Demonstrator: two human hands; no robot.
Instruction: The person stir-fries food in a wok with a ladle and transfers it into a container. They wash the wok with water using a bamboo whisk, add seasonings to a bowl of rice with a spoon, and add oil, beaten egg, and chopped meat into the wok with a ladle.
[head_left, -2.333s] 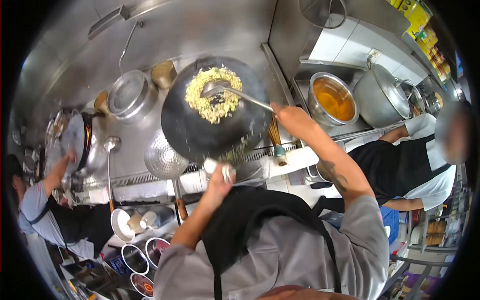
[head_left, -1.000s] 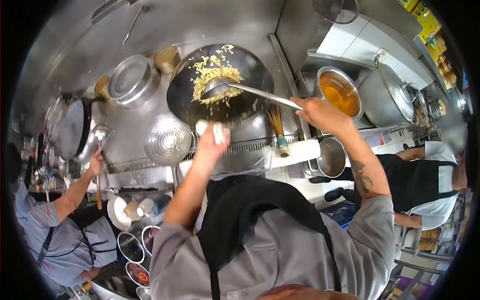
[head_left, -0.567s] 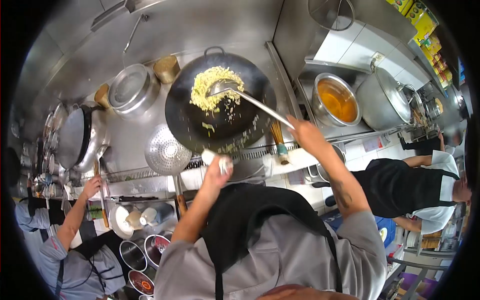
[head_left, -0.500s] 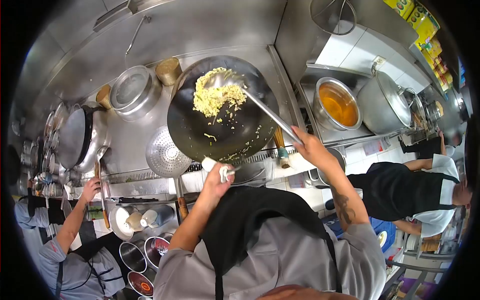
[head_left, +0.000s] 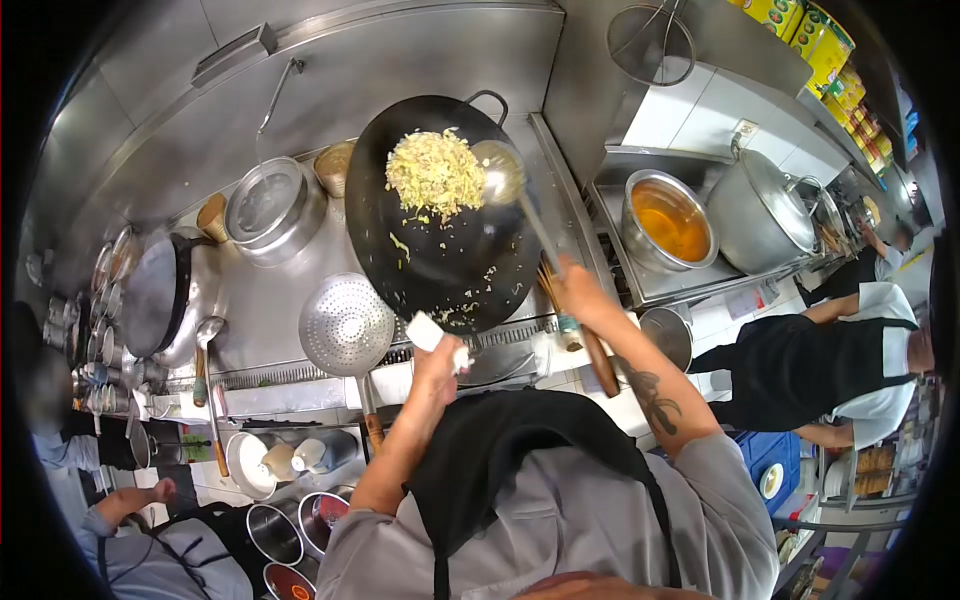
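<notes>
Left hand (head_left: 437,362) clamped on a white cloth (head_left: 424,333) by the near rim of the wok (head_left: 440,265); rim grip not visible. Right hand (head_left: 582,291) closed round the ladle (head_left: 502,172) handle. Wok at mid-counter (head_left: 253,315); food (head_left: 434,172) heaped on its far side, bits scattered nearer. Judged: steady the wok through the cloth, sweep low along the curve, fold strays into the heap. Count: wok 1, ladle 1, cloth 1, food heap 1, skimmer (head_left: 347,325) 1, brush (head_left: 569,334) 1.
</notes>
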